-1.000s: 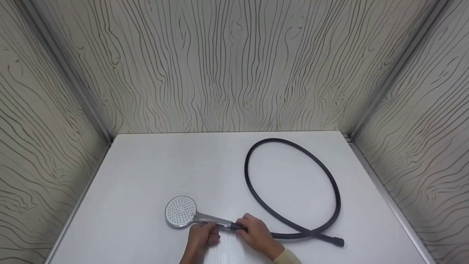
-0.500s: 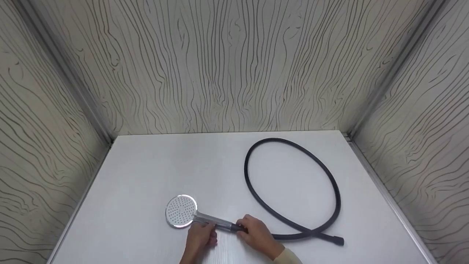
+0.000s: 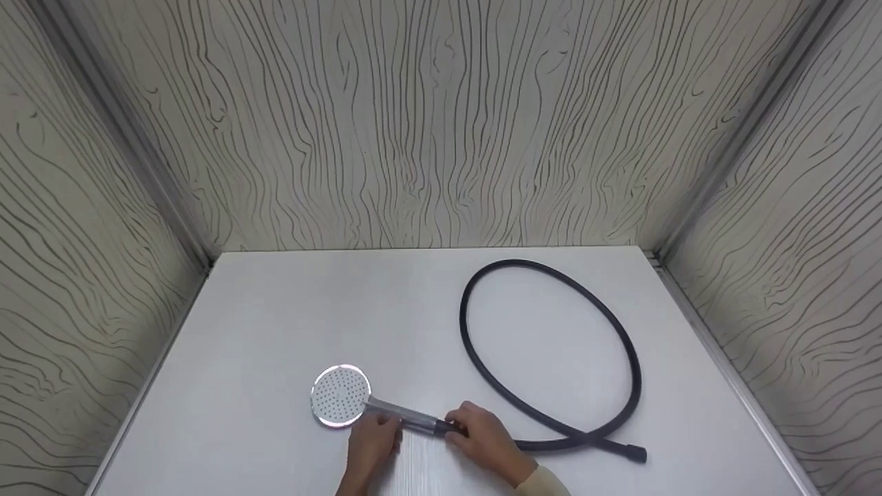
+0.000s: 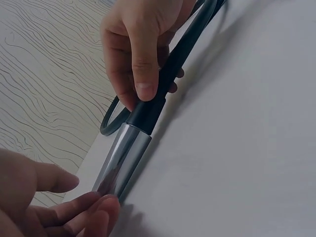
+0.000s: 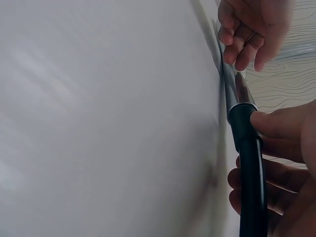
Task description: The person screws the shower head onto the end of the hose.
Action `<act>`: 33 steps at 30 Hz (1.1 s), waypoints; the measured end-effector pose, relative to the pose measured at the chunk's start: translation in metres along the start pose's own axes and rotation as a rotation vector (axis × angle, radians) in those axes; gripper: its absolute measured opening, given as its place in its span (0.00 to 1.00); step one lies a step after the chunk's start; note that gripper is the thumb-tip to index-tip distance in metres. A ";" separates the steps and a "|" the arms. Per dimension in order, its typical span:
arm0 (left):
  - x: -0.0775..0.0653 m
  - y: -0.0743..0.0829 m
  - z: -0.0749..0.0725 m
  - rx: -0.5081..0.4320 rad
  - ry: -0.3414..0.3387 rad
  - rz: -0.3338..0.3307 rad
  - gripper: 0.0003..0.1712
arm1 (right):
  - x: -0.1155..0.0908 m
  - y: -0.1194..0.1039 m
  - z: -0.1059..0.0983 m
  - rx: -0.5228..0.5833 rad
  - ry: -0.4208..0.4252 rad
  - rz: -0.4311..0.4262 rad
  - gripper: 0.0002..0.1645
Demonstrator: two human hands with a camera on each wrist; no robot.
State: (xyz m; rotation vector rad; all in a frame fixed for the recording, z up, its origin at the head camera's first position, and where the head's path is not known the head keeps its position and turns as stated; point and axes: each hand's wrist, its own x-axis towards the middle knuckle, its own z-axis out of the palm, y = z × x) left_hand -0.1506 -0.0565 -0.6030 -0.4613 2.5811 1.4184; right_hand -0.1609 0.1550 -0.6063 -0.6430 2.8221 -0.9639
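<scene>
A chrome shower head [image 3: 340, 396] with a white, dotted spray face lies face up, its handle [image 3: 413, 417] pointing right. A black shower hose [image 3: 623, 334] meets the handle's end at its black end fitting [image 4: 146, 114]. My right hand [image 3: 486, 441] grips this fitting between thumb and fingers, the other fingers loosely under the hose. Beside the handle, near the head, is my left hand [image 3: 372, 441]. Its fingers [image 4: 106, 205] touch the handle while its thumb stands apart from the chrome. Whether the fitting is threaded on is hidden.
The hose forms one large loop on the white tabletop [image 3: 303, 310], crossing itself near its free end [image 3: 635, 453]. Wood-grain panels [image 3: 441, 124] enclose the table at the back and both sides, with grey metal strips in the corners.
My left hand has shifted slightly left along the handle, toward the head. The shower head has tilted a little, its rim now catching light. My right hand has hardly moved.
</scene>
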 end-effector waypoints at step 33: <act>0.008 0.022 0.005 -0.032 0.148 0.212 0.09 | 0.006 -0.005 -0.027 -0.056 0.137 -0.055 0.14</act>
